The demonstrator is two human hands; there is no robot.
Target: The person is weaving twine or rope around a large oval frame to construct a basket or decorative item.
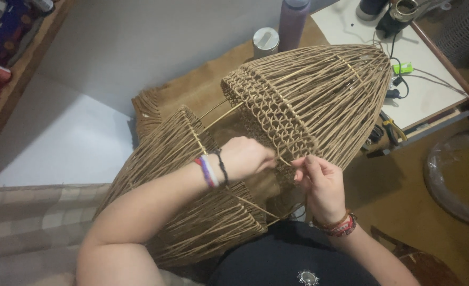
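A large dome-shaped woven frame (319,95) of tan cord over metal wire lies on its side in front of me. A second woven shade (187,201) rests against my lap at the lower left. My left hand (245,157), with coloured bands at the wrist, is closed on a strand of tan cord at the dome's lower rim. My right hand (319,180), wearing red bracelets, pinches the same cord (286,160) just to the right, fingers against the weave.
A white table (425,90) at the upper right carries cables, pliers and a green item. A metal can (265,41) and a purple bottle (292,18) stand behind the dome. A clear plastic-wrapped round object (457,180) sits at the right. Shelves line the left wall.
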